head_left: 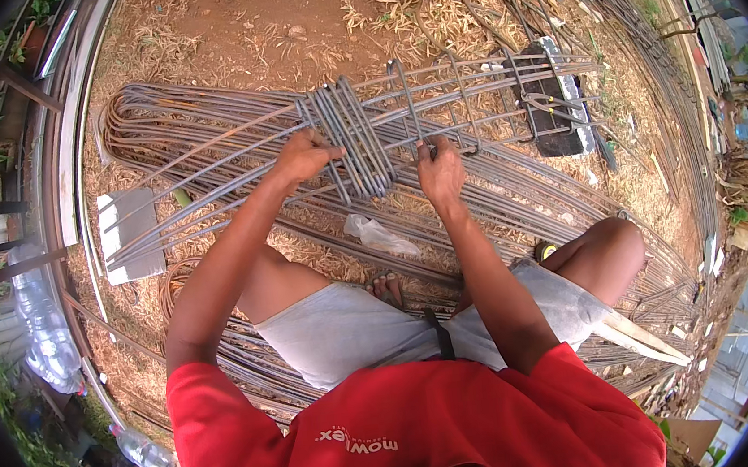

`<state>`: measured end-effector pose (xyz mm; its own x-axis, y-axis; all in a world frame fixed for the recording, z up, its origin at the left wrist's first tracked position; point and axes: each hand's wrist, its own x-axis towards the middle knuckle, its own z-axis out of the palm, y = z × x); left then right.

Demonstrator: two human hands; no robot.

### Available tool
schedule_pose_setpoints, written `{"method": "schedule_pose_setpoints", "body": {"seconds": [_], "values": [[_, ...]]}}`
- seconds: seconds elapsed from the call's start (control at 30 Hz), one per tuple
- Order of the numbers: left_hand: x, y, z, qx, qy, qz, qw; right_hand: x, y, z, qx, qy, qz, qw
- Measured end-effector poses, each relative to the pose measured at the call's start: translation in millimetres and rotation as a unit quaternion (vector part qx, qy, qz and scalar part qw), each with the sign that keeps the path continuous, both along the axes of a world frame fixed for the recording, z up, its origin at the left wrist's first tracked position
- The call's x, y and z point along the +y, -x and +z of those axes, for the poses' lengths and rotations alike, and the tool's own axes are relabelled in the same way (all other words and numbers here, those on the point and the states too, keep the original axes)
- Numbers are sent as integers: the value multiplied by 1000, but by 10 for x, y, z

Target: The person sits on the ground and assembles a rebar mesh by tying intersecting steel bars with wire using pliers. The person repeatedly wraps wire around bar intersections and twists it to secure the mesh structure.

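Observation:
Long steel bars lie crosswise in front of me as a loose cage, with a close bundle of square steel stirrups (351,137) hung around them near the middle. My left hand (304,157) is closed at the left side of this bundle, its fingertips on the stirrups. To the right of the bundle a single stirrup (406,95) stands apart around the bars. My right hand (441,171) pinches the lower part of that stirrup. Further right, more stirrups (513,85) are spaced along the bars. Pliers (546,102) rest at the cage's right end.
A pale block (134,264) lies under the cage's left end, a dark block (554,142) under its right. Bent rebar (125,122) is piled beneath. A clear plastic bag (380,235) lies near my feet. Large plastic bottles (45,328) stand at the left.

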<state>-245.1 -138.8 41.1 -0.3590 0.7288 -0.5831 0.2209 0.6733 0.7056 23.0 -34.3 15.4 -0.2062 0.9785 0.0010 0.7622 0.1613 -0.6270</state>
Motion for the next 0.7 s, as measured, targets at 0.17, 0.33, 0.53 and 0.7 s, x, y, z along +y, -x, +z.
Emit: {"method": "schedule_pose_setpoints", "body": {"seconds": [0.17, 0.33, 0.53, 0.7], "values": [[-56, -346, -128, -108, -61, 163, 979, -20, 176, 293, -44, 67, 117, 990], [-9, -556, -199, -129, -111, 236, 957, 4, 420, 314, -81, 151, 222, 960], [-10, -549, -230, -172, -115, 284, 936, 86, 516, 133, -47, 185, 274, 942], [-89, -421, -249, -180, -100, 277, 939, -111, 674, 12, -33, 206, 265, 941]]}}
